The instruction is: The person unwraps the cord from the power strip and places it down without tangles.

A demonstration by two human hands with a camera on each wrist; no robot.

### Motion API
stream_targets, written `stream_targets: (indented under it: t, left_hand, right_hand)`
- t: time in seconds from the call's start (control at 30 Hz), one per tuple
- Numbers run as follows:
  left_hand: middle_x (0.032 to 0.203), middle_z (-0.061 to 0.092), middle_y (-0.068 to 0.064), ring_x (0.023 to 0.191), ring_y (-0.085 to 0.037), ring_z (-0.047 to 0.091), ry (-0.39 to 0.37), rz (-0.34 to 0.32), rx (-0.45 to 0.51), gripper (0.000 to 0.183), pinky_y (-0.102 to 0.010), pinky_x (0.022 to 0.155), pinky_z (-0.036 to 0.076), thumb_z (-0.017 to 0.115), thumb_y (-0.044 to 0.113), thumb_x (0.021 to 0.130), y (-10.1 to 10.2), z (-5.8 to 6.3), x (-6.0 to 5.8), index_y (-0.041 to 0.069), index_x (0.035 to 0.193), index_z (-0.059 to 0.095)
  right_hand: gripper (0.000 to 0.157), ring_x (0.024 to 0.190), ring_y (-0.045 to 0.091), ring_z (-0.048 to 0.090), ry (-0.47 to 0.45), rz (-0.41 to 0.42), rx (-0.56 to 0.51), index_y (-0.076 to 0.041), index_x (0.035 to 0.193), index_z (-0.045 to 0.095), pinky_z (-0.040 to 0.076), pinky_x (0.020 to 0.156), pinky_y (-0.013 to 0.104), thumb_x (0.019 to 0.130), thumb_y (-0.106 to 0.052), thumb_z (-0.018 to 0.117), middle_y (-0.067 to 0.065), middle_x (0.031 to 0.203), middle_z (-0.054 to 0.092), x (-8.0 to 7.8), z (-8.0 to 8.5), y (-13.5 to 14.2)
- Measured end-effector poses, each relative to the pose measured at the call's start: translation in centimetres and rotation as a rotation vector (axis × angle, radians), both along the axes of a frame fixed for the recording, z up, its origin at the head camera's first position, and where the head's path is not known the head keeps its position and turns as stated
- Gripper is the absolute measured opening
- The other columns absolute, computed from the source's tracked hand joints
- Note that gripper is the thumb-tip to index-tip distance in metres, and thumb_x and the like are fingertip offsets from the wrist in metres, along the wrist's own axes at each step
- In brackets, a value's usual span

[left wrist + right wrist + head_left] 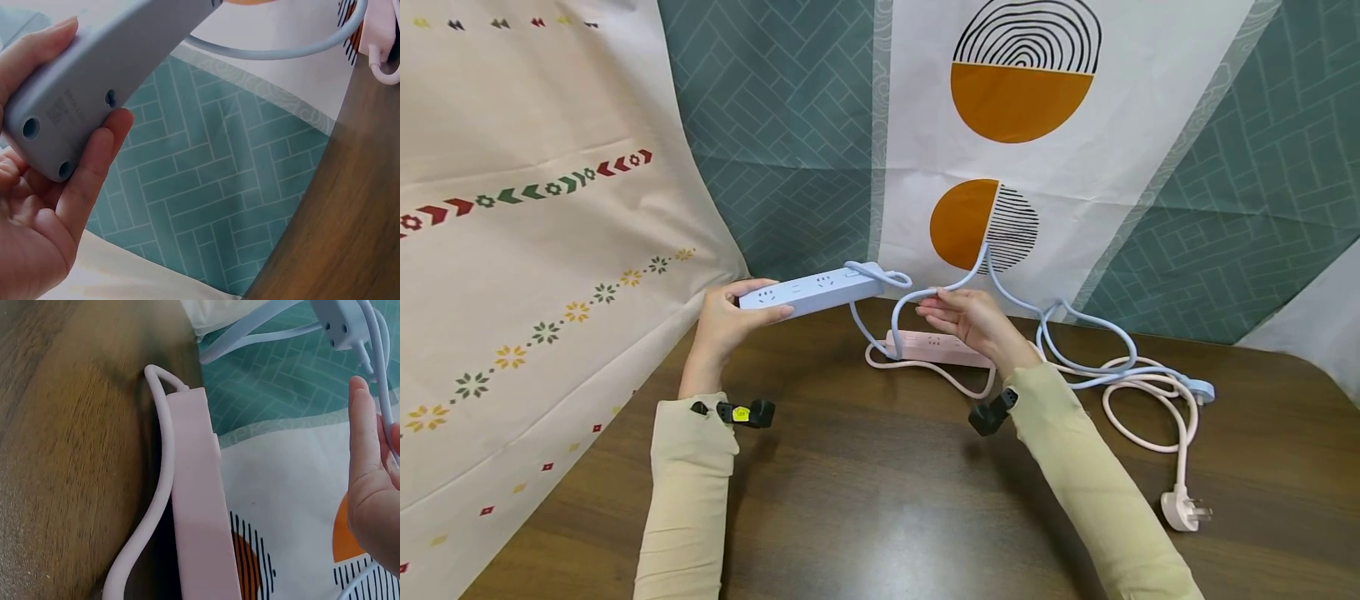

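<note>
My left hand point(727, 321) grips one end of a light blue power strip point(816, 292), sockets up, raised over the table. In the left wrist view the strip's underside point(81, 100) shows round holes, with the fingertips point(119, 122) against it. Part of the blue cord point(895, 277) loops over the strip's far end. To the right, my right hand point(966, 317) pinches the blue cord point(951, 286) between thumb and fingers. In the right wrist view the cord point(382, 394) runs past those fingers. Below this hand a pink power strip point(936, 347) lies on the table, partly hidden by it.
The pink cord point(1150, 447) lies coiled at the right, ending in a pink plug point(1182, 510). Loops of blue cord lie over it, near a blue plug point(1201, 390). Patterned cloth point(790, 150) hangs behind the brown table point(880, 483).
</note>
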State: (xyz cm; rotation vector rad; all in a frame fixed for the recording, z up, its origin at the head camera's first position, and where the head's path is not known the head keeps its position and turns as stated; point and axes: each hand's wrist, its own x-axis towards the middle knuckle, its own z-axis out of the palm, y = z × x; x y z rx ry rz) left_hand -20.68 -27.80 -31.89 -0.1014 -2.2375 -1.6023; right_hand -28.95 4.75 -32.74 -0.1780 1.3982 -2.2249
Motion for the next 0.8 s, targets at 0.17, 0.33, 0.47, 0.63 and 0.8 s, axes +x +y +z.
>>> stream_targets:
  t: [0.17, 0.33, 0.47, 0.63, 0.8]
  left_hand:
    - [0.082, 0.064, 0.011, 0.076, -0.008, 0.056, 0.014, -0.016, 0.047, 0.041, -0.02, 0.063, 0.044, 0.081, 0.01, 0.065, -0.2, 0.1, 0.1, -0.003, 0.101, 0.066]
    - [0.081, 0.065, 0.011, 0.075, -0.007, 0.056, 0.035, -0.054, 0.078, 0.033, -0.02, 0.062, 0.044, 0.08, 0.006, 0.066, -0.6, 0.3, 0.2, 0.003, 0.097, 0.069]
    - [0.082, 0.066, 0.01, 0.076, -0.007, 0.058, 0.052, -0.115, 0.082, 0.03, -0.02, 0.064, 0.045, 0.078, 0.001, 0.066, -0.9, 0.4, 0.4, 0.003, 0.095, 0.069]
    - [0.082, 0.067, 0.009, 0.074, -0.008, 0.06, 0.036, -0.179, 0.068, 0.031, -0.021, 0.064, 0.047, 0.078, -0.001, 0.066, -1.3, 0.5, 0.7, 0.002, 0.095, 0.069]
    - [0.081, 0.067, 0.009, 0.073, -0.008, 0.06, 0.02, -0.206, 0.058, 0.03, -0.021, 0.064, 0.047, 0.077, -0.002, 0.066, -1.7, 0.5, 0.9, 0.002, 0.095, 0.069]
  right_hand:
    - [0.018, 0.078, 0.018, 0.067, -0.004, -0.02, 0.008, 0.0, 0.093, 0.06, 0.046, 0.082, 0.031, 0.095, -0.007, 0.043, 0.01, 0.082, 0.069, -0.1, -0.2, 0.9]
    - [0.024, 0.077, 0.018, 0.067, -0.013, -0.036, -0.01, -0.001, 0.087, 0.063, 0.052, 0.071, 0.026, 0.096, -0.006, 0.041, 0.01, 0.081, 0.069, -0.4, -0.2, 2.6]
    - [0.026, 0.077, 0.018, 0.067, -0.008, -0.043, -0.009, -0.003, 0.084, 0.064, 0.051, 0.071, 0.025, 0.096, -0.006, 0.04, 0.01, 0.081, 0.069, -0.7, -0.1, 3.6]
    - [0.026, 0.077, 0.018, 0.067, 0.002, -0.059, -0.05, -0.003, 0.084, 0.062, 0.051, 0.072, 0.026, 0.096, -0.005, 0.04, 0.011, 0.081, 0.068, -0.9, 0.3, 4.7]
    - [0.025, 0.077, 0.019, 0.067, 0.005, -0.073, -0.114, -0.001, 0.085, 0.063, 0.052, 0.069, 0.025, 0.095, -0.005, 0.041, 0.012, 0.081, 0.069, -0.8, 1.3, 6.1]
